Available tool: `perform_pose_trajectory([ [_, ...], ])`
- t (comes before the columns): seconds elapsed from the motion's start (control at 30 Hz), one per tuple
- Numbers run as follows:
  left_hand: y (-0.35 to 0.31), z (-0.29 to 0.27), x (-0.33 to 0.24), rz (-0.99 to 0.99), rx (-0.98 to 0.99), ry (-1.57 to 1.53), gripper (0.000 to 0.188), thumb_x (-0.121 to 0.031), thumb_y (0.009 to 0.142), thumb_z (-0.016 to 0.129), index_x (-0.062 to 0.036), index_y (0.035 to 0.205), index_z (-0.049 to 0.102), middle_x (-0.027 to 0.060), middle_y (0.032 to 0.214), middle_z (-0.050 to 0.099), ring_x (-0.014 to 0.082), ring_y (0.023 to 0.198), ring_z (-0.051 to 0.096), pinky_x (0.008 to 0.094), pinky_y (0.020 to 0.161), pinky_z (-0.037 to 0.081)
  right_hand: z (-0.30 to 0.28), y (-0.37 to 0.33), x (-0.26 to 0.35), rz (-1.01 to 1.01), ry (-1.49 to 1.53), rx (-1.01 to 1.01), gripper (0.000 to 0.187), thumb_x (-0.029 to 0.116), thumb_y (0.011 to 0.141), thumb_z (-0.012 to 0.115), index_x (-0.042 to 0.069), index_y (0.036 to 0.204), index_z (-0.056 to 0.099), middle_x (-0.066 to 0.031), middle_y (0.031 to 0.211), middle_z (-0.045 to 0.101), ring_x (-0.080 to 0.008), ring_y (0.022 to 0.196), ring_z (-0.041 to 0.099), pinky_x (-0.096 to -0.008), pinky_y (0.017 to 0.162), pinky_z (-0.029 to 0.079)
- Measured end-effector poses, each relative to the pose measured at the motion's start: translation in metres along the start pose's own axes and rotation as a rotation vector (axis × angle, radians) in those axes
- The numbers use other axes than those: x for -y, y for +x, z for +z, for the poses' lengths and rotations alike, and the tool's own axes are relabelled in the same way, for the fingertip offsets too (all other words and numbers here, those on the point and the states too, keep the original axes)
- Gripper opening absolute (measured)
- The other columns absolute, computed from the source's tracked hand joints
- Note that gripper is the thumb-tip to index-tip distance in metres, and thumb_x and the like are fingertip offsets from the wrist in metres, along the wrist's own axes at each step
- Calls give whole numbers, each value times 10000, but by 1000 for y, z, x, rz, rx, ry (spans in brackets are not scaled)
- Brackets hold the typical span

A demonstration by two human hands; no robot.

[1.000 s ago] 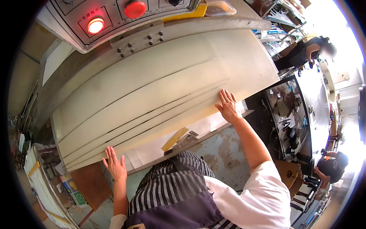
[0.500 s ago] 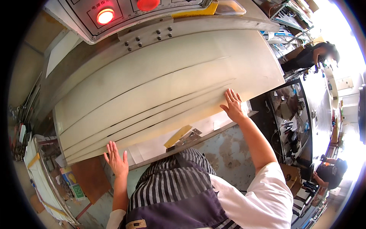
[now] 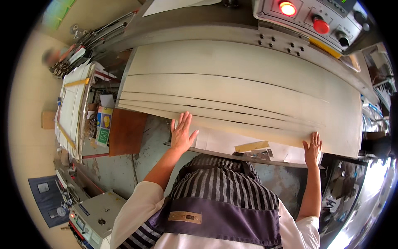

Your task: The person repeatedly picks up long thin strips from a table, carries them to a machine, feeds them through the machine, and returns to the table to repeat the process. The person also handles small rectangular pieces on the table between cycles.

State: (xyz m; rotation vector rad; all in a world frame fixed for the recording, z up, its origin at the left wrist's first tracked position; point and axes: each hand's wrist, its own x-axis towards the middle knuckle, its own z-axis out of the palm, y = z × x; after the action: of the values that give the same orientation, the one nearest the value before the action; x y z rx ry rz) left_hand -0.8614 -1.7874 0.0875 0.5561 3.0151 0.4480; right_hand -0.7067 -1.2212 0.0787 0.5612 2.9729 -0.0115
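Note:
A wide cream-coloured board (image 3: 232,60) spans the space in front of me, crossed lengthwise by several thin dark lines. My left hand (image 3: 182,133) rests with spread fingers at its near edge, left of the middle. Further right along that edge, the flat fingers of my right hand (image 3: 312,149) touch the board. Neither hand holds anything. Between the two hands, below the board's edge, a shallow ledge with a white lining (image 3: 211,139) carries a yellow strip (image 3: 251,146) and some small metal pieces (image 3: 262,155).
Behind the board runs a bolted steel bar (image 3: 199,35). A control box with a lit red lamp (image 3: 287,8) and a red button (image 3: 320,25) stands at the far right. Left are a brown panel (image 3: 127,132), stacked white sheets (image 3: 74,112) and a grey machine (image 3: 100,213). A person (image 3: 58,62) is far left.
My view has swung left, so the control box now appears at the right and the grey machine has come into sight. Both hands stay at the board's near edge.

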Motion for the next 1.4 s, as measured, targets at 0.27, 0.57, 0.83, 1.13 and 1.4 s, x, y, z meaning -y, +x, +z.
perform_pose_trajectory([
  [0.27,14,-14,8,-116,-66,-314,696,-382,990,531,-76,1542,236,74,1624,208,252,1499,190,492,1195,126,10,2,-7,32,2,-14,637,399,1012,475,8,1495,335,-165,1568,311,-288,1475,245,-453,1199,185],
  [0.57,18,-21,40,-52,-62,-469,744,-381,957,585,-110,1552,231,84,1613,239,247,1494,204,482,1187,195,41,9,-23,181,382,-100,540,364,1029,466,53,1468,417,-135,1550,365,-280,1473,256,-433,1198,165],
  [0.83,18,-78,184,-178,-287,-81,371,-62,823,703,-127,1185,648,74,1255,608,293,1171,558,412,1004,424,49,-32,-19,536,1292,-762,453,216,967,612,-26,1344,546,-111,1359,572,-209,1238,526,-346,1102,375],
  [1.13,46,-125,326,101,-20,-45,142,-140,833,683,-125,974,671,36,1032,627,257,1077,564,424,990,373,155,-212,151,815,1201,-767,273,99,953,612,-35,1191,609,-79,1081,634,-177,959,589,-301,851,509],
  [1.4,61,-121,362,307,38,-307,125,-68,709,712,-27,791,628,101,847,593,306,864,587,408,762,475,87,-243,472,556,1229,-284,326,82,926,618,42,1249,599,-71,1105,660,-168,889,668,-291,784,529],
])
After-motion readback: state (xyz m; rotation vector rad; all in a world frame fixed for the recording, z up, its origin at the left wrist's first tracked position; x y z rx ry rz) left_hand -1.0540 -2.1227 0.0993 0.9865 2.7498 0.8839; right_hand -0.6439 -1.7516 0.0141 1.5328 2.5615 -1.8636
